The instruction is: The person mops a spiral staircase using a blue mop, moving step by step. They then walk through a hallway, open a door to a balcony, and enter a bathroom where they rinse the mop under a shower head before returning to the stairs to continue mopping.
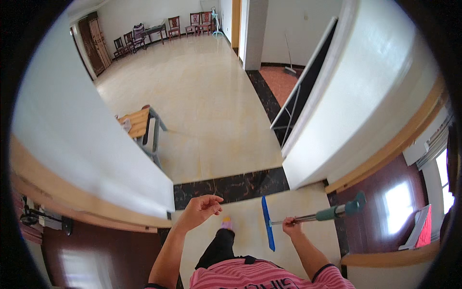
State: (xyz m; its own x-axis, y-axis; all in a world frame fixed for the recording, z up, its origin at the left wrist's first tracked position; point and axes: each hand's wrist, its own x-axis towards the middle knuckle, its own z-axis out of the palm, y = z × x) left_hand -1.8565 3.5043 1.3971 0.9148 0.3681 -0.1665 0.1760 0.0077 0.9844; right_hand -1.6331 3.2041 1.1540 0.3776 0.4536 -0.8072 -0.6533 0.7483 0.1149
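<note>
My right hand [291, 226] is closed around the metal pole of a flat mop [306, 218], near its blue head [267, 224]. The pole lies roughly level and points right, with green grips toward its far end. The narrow blue head is in front of me, to the left of that hand. My left hand [202, 210] is raised in front of me with bent fingers and nothing in it, above the tiled floor near a black marble strip [231, 186]. One foot [227, 224] shows below it.
White walls flank the passage. A wooden-topped table [137, 123] stands ahead left; a leaning panel [306, 79] is on the right. Chairs [174, 27] line the far wall. A broom [290, 68] stands in a side room. Doorways open on both sides.
</note>
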